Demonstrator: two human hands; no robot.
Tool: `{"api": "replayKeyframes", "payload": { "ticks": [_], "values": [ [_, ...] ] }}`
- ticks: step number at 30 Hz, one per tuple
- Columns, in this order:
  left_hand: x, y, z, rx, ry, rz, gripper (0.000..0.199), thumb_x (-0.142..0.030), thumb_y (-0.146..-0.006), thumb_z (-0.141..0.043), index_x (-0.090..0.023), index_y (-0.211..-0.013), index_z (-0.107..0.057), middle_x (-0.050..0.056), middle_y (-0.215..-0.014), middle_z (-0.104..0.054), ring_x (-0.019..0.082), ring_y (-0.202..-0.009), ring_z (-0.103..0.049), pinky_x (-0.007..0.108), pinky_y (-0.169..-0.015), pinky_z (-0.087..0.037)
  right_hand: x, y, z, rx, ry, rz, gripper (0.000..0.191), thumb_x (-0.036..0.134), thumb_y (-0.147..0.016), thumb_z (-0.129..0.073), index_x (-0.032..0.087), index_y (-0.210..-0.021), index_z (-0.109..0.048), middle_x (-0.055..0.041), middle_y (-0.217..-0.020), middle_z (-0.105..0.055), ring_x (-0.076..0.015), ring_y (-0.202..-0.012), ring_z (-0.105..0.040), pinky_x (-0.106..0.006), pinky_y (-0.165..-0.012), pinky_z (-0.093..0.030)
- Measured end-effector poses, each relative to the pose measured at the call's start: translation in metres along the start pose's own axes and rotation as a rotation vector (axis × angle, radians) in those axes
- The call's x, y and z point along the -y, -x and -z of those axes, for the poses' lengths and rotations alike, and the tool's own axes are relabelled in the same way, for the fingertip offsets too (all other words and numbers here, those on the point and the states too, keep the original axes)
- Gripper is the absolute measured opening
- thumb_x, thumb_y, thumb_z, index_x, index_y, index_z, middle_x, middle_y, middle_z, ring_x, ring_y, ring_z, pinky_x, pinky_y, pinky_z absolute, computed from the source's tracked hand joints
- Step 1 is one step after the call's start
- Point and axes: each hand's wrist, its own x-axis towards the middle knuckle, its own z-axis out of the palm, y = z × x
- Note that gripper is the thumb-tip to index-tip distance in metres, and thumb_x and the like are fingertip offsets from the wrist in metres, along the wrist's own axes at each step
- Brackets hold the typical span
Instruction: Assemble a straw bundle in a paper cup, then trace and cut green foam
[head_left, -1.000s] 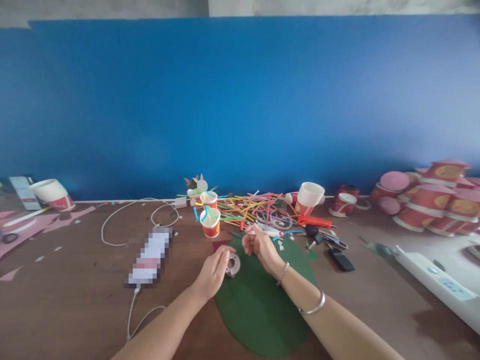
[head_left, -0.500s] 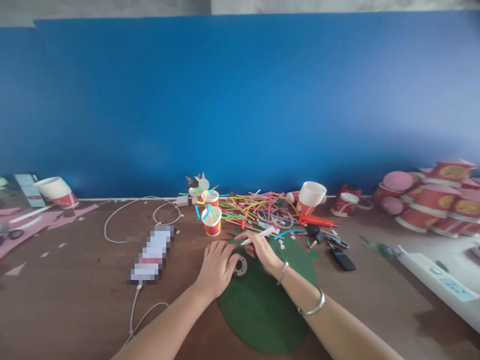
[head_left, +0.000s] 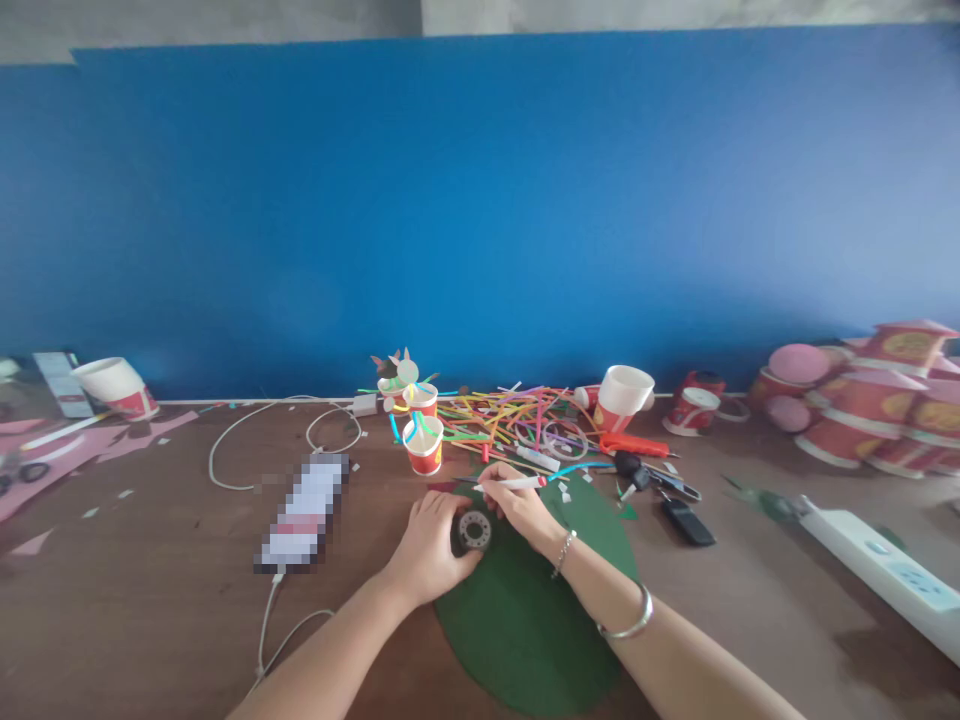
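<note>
My left hand [head_left: 427, 550] is closed around the side of a small round dark spool [head_left: 475, 531] with a grey face, a centre hole and little holes around it. The spool is over the left edge of a large round sheet of green paper [head_left: 547, 620]. In the fingers of my right hand [head_left: 521, 503] is a white marker pen [head_left: 517, 484] with a red end, held nearly level above the top of the sheet. Its tip points left, past the spool. A thin dark pointed thing lies just beyond my fingers; I cannot make out its kind.
Behind the sheet lies a heap of coloured sticks [head_left: 517, 412], with paper cups [head_left: 424, 445] at its left and a white cup [head_left: 622, 395] at its right. Keys [head_left: 634, 470] and an orange cutter [head_left: 637, 444] are right; a phone [head_left: 304, 515] and cable left; a power strip [head_left: 885, 560] far right.
My left hand has gone from lying over the spool to gripping its side, and the spool now looks tilted up. The marker has swung to nearly level, red end to the right.
</note>
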Motion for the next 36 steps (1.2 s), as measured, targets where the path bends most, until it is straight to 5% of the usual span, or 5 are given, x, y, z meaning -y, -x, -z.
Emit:
{"api": "replayKeyframes", "payload": {
  "ticks": [12,17,20,27,36],
  "values": [
    [-0.001,-0.001,0.0,-0.036,-0.005,0.114,0.063,-0.03,-0.058,-0.077,-0.018,-0.114,-0.049,0.008,-0.104,-0.061,0.026,-0.102,-0.054,0.043,-0.089,-0.041,0.0,-0.001,0.0,-0.047,0.043,-0.018,0.013,0.031,-0.077,-0.048,0.019,-0.081,-0.05,0.0029,-0.062,-0.051,-0.0114,-0.053,-0.048,-0.022,-0.045,-0.035],
    [-0.013,0.002,0.005,-0.074,-0.22,-0.016,0.067,-0.04,-0.061,-0.075,-0.014,-0.118,-0.049,0.012,-0.117,-0.057,0.029,-0.11,-0.05,0.045,-0.092,-0.041,-0.001,-0.002,-0.001,-0.05,0.018,-0.014,0.014,0.032,-0.076,-0.049,0.019,-0.082,-0.05,0.0033,-0.062,-0.051,-0.0114,-0.054,-0.049,-0.021,-0.046,-0.036],
    [-0.031,0.014,-0.002,-0.019,-0.429,-0.037,0.039,-0.034,-0.081,-0.057,-0.014,-0.114,-0.056,0.013,-0.118,-0.059,0.026,-0.1,-0.057,0.04,-0.081,-0.05,0.0,-0.002,-0.001,-0.047,0.005,-0.017,0.013,0.031,-0.076,-0.049,0.019,-0.081,-0.05,0.0031,-0.062,-0.052,-0.0109,-0.053,-0.049,-0.021,-0.046,-0.036],
    [-0.061,0.034,-0.037,0.118,-0.758,0.079,0.062,-0.032,-0.081,-0.056,-0.004,-0.134,-0.04,0.028,-0.136,-0.041,0.019,-0.063,-0.065,0.031,-0.05,-0.054,0.0,-0.001,-0.001,-0.035,0.021,-0.025,0.014,0.031,-0.076,-0.048,0.019,-0.082,-0.05,0.0026,-0.063,-0.053,-0.011,-0.054,-0.048,-0.021,-0.045,-0.036],
    [-0.064,0.026,-0.028,0.252,-0.8,0.07,0.058,-0.031,-0.086,-0.048,-0.005,-0.137,-0.036,0.031,-0.137,-0.035,0.019,-0.057,-0.066,0.03,-0.045,-0.054,-0.002,-0.001,0.0,-0.031,0.021,-0.024,0.012,0.03,-0.077,-0.048,0.019,-0.082,-0.049,0.0031,-0.063,-0.054,-0.0105,-0.053,-0.049,-0.021,-0.046,-0.037]
  ]
}}
